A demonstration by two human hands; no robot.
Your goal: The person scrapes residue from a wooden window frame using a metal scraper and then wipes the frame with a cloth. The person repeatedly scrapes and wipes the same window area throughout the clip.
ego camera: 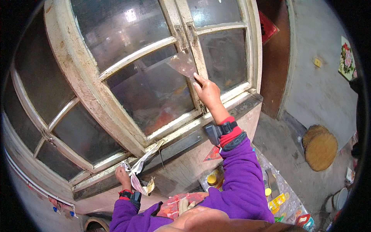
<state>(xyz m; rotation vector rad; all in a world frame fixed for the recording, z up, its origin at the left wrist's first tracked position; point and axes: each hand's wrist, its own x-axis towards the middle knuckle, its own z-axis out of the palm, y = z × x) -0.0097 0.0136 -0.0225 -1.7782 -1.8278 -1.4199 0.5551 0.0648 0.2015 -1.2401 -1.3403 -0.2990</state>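
My right hand (209, 92) grips the handle of a wide-bladed scraper (184, 64). Its blade overlaps the glass pane (147, 92) and the meeting stile of a white wooden window (182, 40), just below the metal pull handles. Whether the blade touches the surface I cannot tell. Lower down at the left, my left hand (123, 175) is closed on one end of a pale, crumpled strip (139, 166), perhaps cloth or dried husk. That strip lies over the dark window sill (182, 145), and its loose ends hang below the edge.
Behind my right arm stands a table (285, 200) with a patterned cover, jars with yellow lids and packets. A round woven mat (321, 148) leans against the grey wall (318, 95). A brown door (275, 63) is right of the window. White pipes (32, 185) run along the lower left.
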